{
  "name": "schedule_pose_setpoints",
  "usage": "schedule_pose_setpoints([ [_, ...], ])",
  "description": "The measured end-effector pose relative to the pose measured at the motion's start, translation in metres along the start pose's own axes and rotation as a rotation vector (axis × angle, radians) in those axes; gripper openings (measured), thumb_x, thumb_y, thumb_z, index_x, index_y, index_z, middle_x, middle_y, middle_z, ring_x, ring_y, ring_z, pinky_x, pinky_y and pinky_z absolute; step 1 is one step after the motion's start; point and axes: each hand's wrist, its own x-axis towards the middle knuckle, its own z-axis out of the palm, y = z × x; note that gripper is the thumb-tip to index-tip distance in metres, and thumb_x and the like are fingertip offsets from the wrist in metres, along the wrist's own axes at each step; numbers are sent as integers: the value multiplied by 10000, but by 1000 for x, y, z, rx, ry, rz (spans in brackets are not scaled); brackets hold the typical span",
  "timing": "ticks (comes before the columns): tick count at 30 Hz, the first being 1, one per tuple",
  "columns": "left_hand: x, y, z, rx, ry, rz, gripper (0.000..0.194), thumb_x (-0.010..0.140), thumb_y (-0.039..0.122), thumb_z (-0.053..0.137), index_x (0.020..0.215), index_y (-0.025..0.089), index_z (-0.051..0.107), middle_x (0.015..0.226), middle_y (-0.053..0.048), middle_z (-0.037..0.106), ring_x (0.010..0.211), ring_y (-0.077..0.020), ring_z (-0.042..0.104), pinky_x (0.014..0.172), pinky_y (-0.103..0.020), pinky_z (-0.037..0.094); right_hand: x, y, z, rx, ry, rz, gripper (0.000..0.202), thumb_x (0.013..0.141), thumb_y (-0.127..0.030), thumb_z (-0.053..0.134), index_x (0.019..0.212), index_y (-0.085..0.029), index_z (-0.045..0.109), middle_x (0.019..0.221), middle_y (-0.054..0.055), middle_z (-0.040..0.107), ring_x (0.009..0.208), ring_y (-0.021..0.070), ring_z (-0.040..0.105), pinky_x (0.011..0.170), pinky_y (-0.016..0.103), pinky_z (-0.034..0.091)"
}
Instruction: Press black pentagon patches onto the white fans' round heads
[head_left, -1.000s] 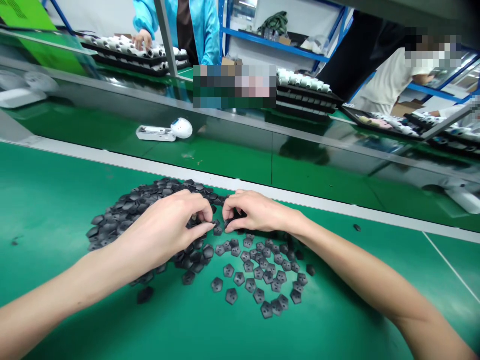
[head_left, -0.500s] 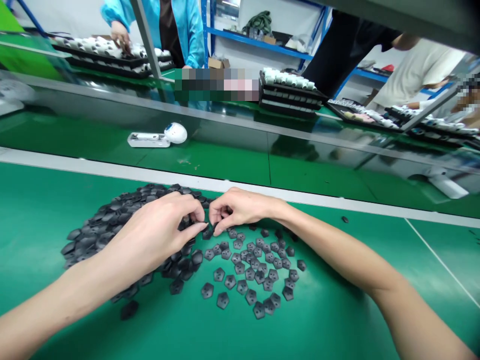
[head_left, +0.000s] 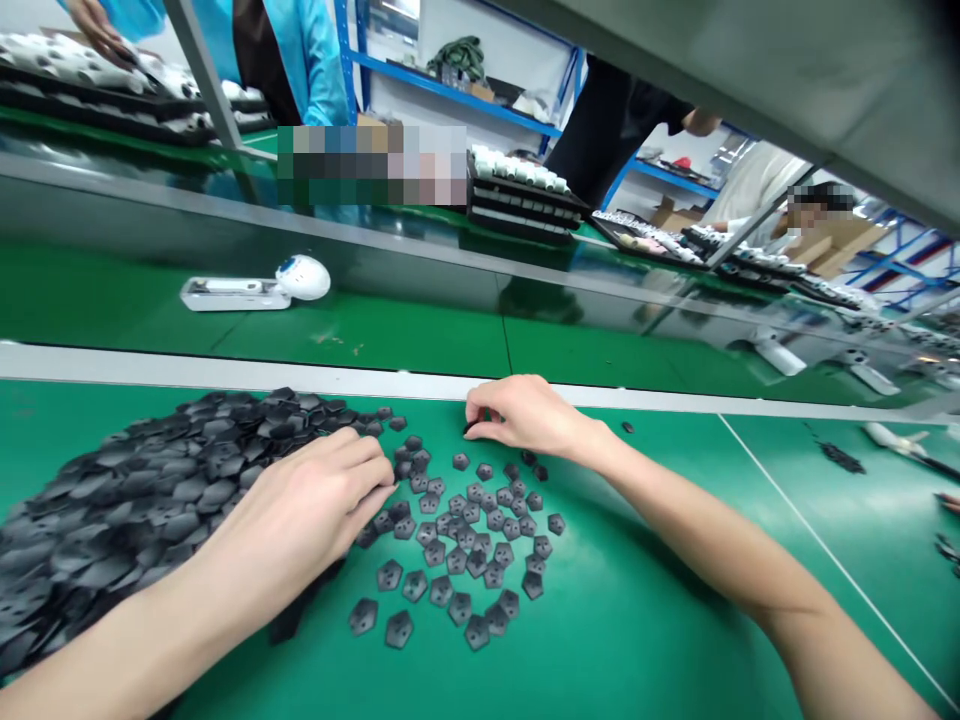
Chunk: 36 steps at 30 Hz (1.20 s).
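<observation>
On the green tabletop lies a large heap of black pentagonal plastic pieces. To its right, more black pentagonal pieces with small holes are spread out in a loose group, mostly one layer deep. My left hand is at the heap's right edge, palm down, fingers bent and pressed together; its fingertips hide whatever they may hold. Beyond the loose group, near the white strip, my right hand pinches a black pentagonal piece between thumb and fingers, seen nearly edge-on.
Past the white strip, a white device with a rounded head lies on the green conveyor. Stacked black trays of white parts stand on the far side. A person in a blue jacket works at trays there. Several other people are farther right.
The view has swung to the right. My hands, close together before, are now apart: the right has moved right and away with a piece, the left stays by the heap with fingers more closed.
</observation>
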Motion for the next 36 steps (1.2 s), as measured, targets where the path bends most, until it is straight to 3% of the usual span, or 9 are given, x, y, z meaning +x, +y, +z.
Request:
schedule_pose_setpoints([
  [5,2,1,-8,34,-91,7,402,1088,420,448,881,238,741,916,-56,744,897,-268,653,776,-388,476,-1,-6,3,-63,40,-7,191,921,-323,858,881,-213,707,905,-7,789,803,156,668,616,260,247],
  [11,19,0,-11,58,-114,-79,258,991,403,595,1045,230,778,1031,-84,778,1001,-323,683,815,-412,518,-6,-4,4,-66,40,-61,217,920,-380,861,872,-217,726,860,-18,790,778,148,676,618,261,269],
  [18,41,-6,-10,60,-274,-114,155,921,340,654,873,248,769,945,-89,777,945,-333,716,750,-397,537,-19,1,1,-33,49,-130,86,1021,-305,746,981,-242,789,949,-20,834,840,147,736,684,254,375],
  [24,42,-24,-15,-28,-228,-68,157,867,402,688,856,291,798,870,-74,786,808,-303,750,651,-351,535,-37,9,1,-243,102,-101,169,1083,-270,628,1023,-219,778,996,35,829,889,180,746,696,274,398],
  [27,44,-27,-20,-58,-283,-114,115,823,387,732,778,289,772,835,-51,784,771,-288,747,640,-333,528,-46,10,4,-272,87,-126,204,1085,-289,619,996,-196,778,969,78,817,858,207,737,693,300,407],
  [32,61,-15,-38,-128,-372,-168,136,798,362,788,712,265,746,811,-23,776,706,-240,710,636,-304,492,-54,4,1,-211,134,-176,220,1103,-353,600,1110,-214,770,1063,47,826,950,206,766,761,309,469],
  [36,82,5,-37,-241,-253,-99,174,892,356,781,780,226,750,828,-3,772,758,-204,704,694,-286,486,-49,-6,-1,-134,118,-176,174,1085,-300,630,1093,-211,780,1047,26,828,930,200,773,753,309,476],
])
